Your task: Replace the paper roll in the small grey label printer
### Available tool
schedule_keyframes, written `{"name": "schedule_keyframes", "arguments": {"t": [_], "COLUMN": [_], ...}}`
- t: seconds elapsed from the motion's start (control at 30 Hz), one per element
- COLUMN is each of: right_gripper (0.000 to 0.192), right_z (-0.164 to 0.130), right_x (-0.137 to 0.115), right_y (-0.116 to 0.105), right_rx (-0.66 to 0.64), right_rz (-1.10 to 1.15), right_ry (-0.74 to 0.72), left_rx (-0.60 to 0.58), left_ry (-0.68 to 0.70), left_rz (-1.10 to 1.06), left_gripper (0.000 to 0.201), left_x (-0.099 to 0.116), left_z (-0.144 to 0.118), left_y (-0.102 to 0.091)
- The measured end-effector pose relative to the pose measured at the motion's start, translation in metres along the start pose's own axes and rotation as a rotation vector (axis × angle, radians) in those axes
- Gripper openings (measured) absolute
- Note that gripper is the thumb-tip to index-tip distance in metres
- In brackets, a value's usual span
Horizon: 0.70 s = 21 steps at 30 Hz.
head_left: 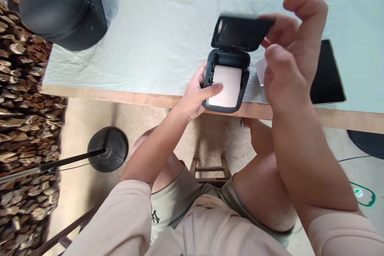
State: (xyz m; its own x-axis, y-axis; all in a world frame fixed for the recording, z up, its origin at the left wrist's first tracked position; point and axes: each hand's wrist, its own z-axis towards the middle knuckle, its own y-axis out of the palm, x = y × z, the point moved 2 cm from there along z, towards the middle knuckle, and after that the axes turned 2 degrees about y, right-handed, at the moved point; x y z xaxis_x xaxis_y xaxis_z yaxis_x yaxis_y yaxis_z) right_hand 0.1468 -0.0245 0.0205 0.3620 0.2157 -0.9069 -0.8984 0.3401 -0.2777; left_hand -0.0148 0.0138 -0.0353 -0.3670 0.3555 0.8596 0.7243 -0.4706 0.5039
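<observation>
My left hand (196,96) is closed around the lower left side of a small black pocket printer (245,82), its thumb lying on a stack of white paper (229,82) inside. The printer is at the table's front edge, its hinged lid (243,34) raised and slightly blurred. At the lid's right corner is my right hand (297,44); some fingertips are at or behind that corner, and its thumb stands apart. Whether those fingertips press on the lid is hard to tell. Partly behind this hand lies a small white sheet (261,71).
A black tablet-like device (328,74) lies right of my right hand. A black rounded case (63,8) stands at the table's far left. Pale cloth (156,40) covers the table. Below are a round black stand base (108,149) and a wooden stool (211,169); stacked firewood (24,136) lines the left.
</observation>
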Motion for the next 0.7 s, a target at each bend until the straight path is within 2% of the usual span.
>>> {"name": "schedule_keyframes", "arguments": {"t": [0.07,0.17,0.27,0.37,0.47,0.57,0.7], "right_gripper": [0.032,0.027,0.034,0.036,0.035,0.034,0.033], "right_z": [0.0,0.0,-0.001,-0.003,-0.004,-0.003,0.001], "right_x": [-0.001,0.0,0.002,-0.001,-0.006,-0.008,-0.005], "right_y": [0.002,0.007,0.014,0.018,0.02,0.021,0.015], "right_rx": [-0.016,-0.041,-0.14,-0.206,-0.212,-0.21,-0.189], "right_rz": [0.109,0.093,-0.096,-0.325,-0.388,-0.432,-0.395], "right_ry": [-0.049,-0.036,-0.03,-0.084,-0.128,-0.107,-0.096], "left_rx": [0.024,0.024,0.009,0.016,0.019,0.019,0.15], "left_ry": [0.018,0.033,0.033,0.018,-0.009,-0.026,-0.067], "left_rz": [-0.013,-0.029,-0.058,-0.094,-0.104,-0.121,-0.164], "left_gripper": [0.042,0.042,0.041,0.04,0.033,0.025,0.04], "left_x": [-0.001,-0.002,-0.002,-0.002,-0.002,-0.001,-0.001], "left_z": [0.0,-0.001,-0.001,-0.001,-0.001,-0.001,0.001], "left_y": [-0.002,-0.003,-0.003,-0.003,-0.006,-0.005,-0.001]}}
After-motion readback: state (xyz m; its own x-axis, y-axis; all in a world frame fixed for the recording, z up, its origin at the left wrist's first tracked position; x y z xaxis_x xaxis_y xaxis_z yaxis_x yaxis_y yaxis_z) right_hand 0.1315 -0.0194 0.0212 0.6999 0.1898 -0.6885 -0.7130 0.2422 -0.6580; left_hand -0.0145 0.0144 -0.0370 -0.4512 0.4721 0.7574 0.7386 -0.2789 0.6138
